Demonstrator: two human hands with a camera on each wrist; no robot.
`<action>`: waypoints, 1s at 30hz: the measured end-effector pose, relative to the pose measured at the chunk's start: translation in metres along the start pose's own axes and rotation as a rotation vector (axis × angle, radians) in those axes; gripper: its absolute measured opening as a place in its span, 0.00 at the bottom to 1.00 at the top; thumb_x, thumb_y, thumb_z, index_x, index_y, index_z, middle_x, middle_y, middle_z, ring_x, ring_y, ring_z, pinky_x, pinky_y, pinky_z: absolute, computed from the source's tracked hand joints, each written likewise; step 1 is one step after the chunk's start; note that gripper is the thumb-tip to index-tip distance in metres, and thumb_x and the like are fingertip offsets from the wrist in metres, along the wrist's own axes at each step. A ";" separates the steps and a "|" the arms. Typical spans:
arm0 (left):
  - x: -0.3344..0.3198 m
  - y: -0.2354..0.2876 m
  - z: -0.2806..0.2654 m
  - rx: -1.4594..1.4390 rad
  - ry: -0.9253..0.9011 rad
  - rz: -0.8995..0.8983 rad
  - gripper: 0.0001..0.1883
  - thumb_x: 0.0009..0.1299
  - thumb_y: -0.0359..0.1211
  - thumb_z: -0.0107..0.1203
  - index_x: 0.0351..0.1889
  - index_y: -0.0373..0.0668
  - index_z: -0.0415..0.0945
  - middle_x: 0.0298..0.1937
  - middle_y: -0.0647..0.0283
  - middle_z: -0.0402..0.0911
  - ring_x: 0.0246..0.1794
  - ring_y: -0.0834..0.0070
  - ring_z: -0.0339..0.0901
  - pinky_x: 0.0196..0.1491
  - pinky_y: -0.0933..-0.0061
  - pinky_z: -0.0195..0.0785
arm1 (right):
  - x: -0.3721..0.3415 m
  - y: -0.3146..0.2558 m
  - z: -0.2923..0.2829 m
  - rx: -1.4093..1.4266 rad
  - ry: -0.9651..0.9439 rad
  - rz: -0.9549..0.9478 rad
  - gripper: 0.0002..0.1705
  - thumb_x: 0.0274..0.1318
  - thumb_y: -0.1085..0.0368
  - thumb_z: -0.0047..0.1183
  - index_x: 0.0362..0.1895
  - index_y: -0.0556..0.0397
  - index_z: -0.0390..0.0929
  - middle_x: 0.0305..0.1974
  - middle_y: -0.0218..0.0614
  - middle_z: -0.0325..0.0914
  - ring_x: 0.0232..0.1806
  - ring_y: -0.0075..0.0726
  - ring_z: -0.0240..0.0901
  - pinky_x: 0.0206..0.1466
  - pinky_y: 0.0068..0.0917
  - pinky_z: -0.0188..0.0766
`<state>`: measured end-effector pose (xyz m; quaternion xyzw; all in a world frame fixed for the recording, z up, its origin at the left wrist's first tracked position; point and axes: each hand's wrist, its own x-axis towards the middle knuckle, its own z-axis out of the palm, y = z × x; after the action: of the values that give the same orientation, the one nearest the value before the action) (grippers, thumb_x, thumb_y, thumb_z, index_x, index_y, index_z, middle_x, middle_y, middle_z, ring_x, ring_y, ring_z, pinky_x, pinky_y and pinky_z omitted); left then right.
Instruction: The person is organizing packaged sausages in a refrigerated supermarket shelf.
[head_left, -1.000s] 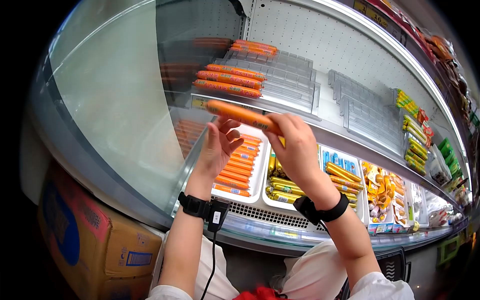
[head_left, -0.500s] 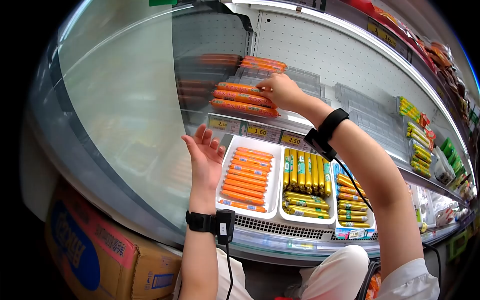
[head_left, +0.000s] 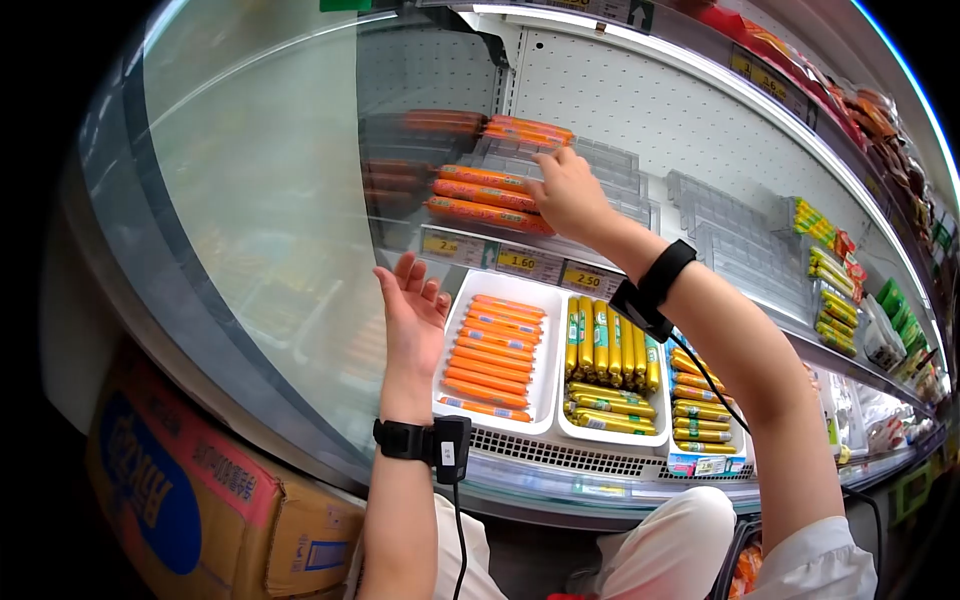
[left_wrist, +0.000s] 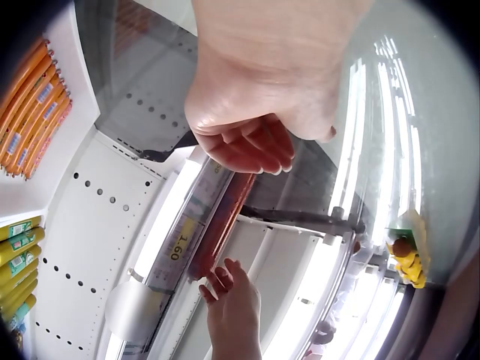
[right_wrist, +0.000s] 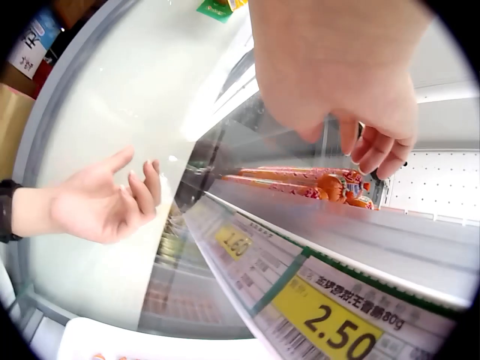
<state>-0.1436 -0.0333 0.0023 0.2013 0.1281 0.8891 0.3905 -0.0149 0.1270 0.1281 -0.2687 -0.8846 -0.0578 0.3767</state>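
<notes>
My right hand is at the upper shelf, beside the right ends of several large orange sausages lying side by side. In the right wrist view its loosely bent fingers hang above the sausages' ends, with nothing held. My left hand is raised in front of the shelf, palm up, with fingers relaxed and nothing in it. Below and to its right, smaller orange sausages lie in rows in a white tray. Gold-wrapped sausages fill the tray beside it.
Yellow price tags line the shelf edge. A glass side panel bounds the case on the left, above a cardboard box. Clear plastic racks and green-yellow packs stand farther right.
My right hand held a large orange sausage before my left hand, then reached up to the shelf; it now holds nothing and its fingers have lifted slightly. My left hand has turned palm up.
</notes>
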 end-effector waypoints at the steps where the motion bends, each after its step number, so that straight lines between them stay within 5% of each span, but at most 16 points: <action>1: 0.000 0.000 -0.001 0.004 0.010 -0.003 0.22 0.63 0.56 0.45 0.43 0.50 0.72 0.33 0.77 0.73 0.28 0.86 0.65 0.32 0.84 0.60 | -0.001 0.001 -0.004 0.065 0.000 0.162 0.19 0.55 0.55 0.41 0.37 0.58 0.76 0.39 0.49 0.72 0.43 0.52 0.68 0.47 0.39 0.65; 7: 0.004 -0.005 0.003 0.027 0.021 -0.001 0.21 0.64 0.55 0.46 0.42 0.50 0.71 0.33 0.76 0.70 0.29 0.86 0.65 0.32 0.84 0.60 | -0.022 0.007 -0.033 -0.060 -0.447 0.286 0.21 0.55 0.55 0.35 0.30 0.56 0.76 0.31 0.50 0.76 0.36 0.54 0.72 0.41 0.44 0.67; 10: 0.006 -0.006 0.000 0.044 0.029 0.001 0.22 0.64 0.56 0.46 0.42 0.50 0.70 0.34 0.75 0.68 0.30 0.85 0.64 0.32 0.82 0.59 | -0.028 0.006 -0.023 0.000 -0.369 0.060 0.19 0.55 0.57 0.34 0.29 0.55 0.76 0.31 0.49 0.76 0.36 0.54 0.71 0.42 0.44 0.67; 15: 0.005 -0.003 -0.004 0.027 0.048 -0.007 0.21 0.64 0.54 0.47 0.42 0.49 0.70 0.34 0.75 0.68 0.30 0.85 0.64 0.32 0.82 0.59 | -0.028 0.001 -0.024 -0.016 -0.352 0.035 0.18 0.54 0.58 0.36 0.28 0.57 0.76 0.30 0.49 0.75 0.35 0.54 0.72 0.41 0.43 0.67; 17: 0.005 -0.004 -0.003 0.019 0.035 -0.017 0.21 0.64 0.54 0.48 0.42 0.49 0.70 0.34 0.75 0.68 0.29 0.86 0.64 0.32 0.82 0.59 | -0.027 -0.002 -0.030 -0.191 -0.408 0.229 0.18 0.53 0.59 0.38 0.28 0.58 0.76 0.29 0.50 0.75 0.33 0.54 0.72 0.39 0.43 0.68; 24: 0.005 -0.005 -0.002 0.022 0.053 -0.006 0.20 0.64 0.53 0.48 0.41 0.49 0.71 0.33 0.75 0.68 0.29 0.86 0.64 0.31 0.82 0.59 | -0.029 0.007 -0.026 -0.150 -0.303 0.072 0.17 0.51 0.60 0.40 0.28 0.59 0.77 0.29 0.50 0.76 0.33 0.54 0.73 0.38 0.42 0.70; 27: 0.006 -0.004 -0.003 0.005 0.046 -0.012 0.19 0.64 0.53 0.48 0.40 0.49 0.71 0.32 0.75 0.69 0.28 0.85 0.64 0.31 0.82 0.59 | -0.031 0.010 -0.031 -0.174 -0.389 0.260 0.15 0.49 0.62 0.41 0.29 0.60 0.77 0.30 0.49 0.76 0.34 0.54 0.72 0.39 0.41 0.69; 30: 0.004 -0.004 0.001 0.012 0.061 -0.008 0.19 0.64 0.53 0.48 0.40 0.49 0.71 0.32 0.75 0.69 0.28 0.85 0.65 0.31 0.82 0.59 | -0.036 0.006 -0.029 -0.038 -0.418 0.058 0.14 0.47 0.65 0.41 0.30 0.59 0.77 0.32 0.49 0.76 0.37 0.53 0.72 0.41 0.41 0.69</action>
<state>-0.1434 -0.0272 0.0023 0.1760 0.1461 0.8925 0.3888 0.0275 0.1073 0.1230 -0.3073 -0.9342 -0.0064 0.1813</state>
